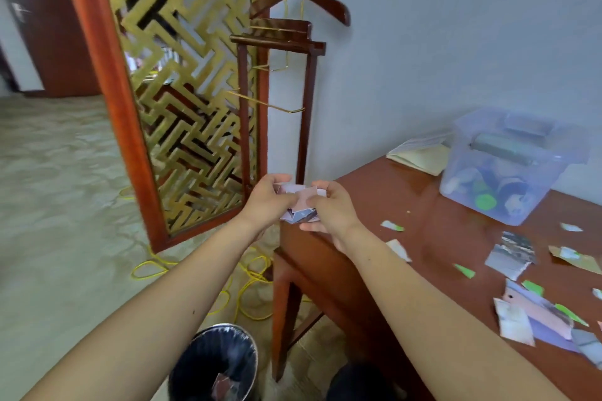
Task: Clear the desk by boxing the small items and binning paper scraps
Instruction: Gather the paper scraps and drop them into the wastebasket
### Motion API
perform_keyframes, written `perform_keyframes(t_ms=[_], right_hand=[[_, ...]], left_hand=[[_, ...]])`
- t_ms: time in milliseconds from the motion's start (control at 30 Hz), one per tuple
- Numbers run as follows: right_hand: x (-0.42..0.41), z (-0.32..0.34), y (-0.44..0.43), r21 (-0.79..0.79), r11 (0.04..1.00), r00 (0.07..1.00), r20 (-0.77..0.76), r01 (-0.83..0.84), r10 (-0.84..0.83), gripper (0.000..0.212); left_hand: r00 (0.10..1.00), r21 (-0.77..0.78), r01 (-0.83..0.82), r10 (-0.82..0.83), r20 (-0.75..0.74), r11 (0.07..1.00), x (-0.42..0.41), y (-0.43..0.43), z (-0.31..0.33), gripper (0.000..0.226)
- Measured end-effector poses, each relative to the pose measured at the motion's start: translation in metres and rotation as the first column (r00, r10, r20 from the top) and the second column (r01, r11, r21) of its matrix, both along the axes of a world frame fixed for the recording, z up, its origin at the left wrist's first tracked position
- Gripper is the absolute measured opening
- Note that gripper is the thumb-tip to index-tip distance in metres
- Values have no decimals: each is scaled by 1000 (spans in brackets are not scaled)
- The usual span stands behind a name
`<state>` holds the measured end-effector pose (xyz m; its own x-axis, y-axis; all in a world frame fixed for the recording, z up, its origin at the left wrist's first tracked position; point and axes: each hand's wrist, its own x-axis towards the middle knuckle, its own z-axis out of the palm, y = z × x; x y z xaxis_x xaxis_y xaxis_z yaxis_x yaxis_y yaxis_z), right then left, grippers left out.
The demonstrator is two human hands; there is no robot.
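Wooden worktop (439, 231) sat to your right, strewn with scraps (511, 254). Your left hand (267, 202) and right hand (329, 208) both pinched a paper wad (301, 202) near its corner, with a bin (211, 365) on the floor (65, 205).

Both my forearms are bare along all that shows, plain up to the wrists. My left forearm (182, 296), the one farther from the counter (384, 192), carries a small dark mole (193, 312) about midway along. My right forearm (423, 296), on the counter's side, has a fainter speck (367, 259) nearer the wrist. My left hand (267, 202) and right hand (329, 208) are bare as well; the nails are too blurred to tell. Below the counter's near corner sits a dark rounded shape (358, 381), perhaps my clothing, though I cannot tell.
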<state>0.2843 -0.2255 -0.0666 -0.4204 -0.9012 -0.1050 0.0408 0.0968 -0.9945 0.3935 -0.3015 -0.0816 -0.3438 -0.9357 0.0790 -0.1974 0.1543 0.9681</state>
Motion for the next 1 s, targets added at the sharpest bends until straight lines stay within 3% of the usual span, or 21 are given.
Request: perform_keyframes(t_ms=[167,300,400,533,633,800,933,1000], right_hand=[[62,-40,-23,96,990,995,12,-105,104,36],[98,-81,-36,187,968,986,30,-166,164,30],[114,-118,-41,270,947,983,97,-175,154,18],[125,-175,-50,376,908,979,158,-183,132,17],[129,-213,-55,457,870,975,201,-182,99,20],[131,-257,-59,567,793,952,303,-222,50,23],[129,-283,-64,652,689,915,403,-315,38,44],[125,-291,-61,705,605,920,370,-369,130,51]], left_hand=[[995,95,-97,99,-8,991,71,-3,-41,56],[988,166,-155,151,34,974,110,-11,-87,48],[987,271,-163,158,42,949,130,-13,-125,51],[979,375,-204,193,65,904,143,-9,-175,59],[975,460,-220,195,103,860,147,-8,-212,68],[959,533,-267,167,229,803,151,-9,-262,53],[926,576,-337,155,343,745,152,-17,-292,46],[924,618,-343,134,359,708,153,-19,-301,38]])
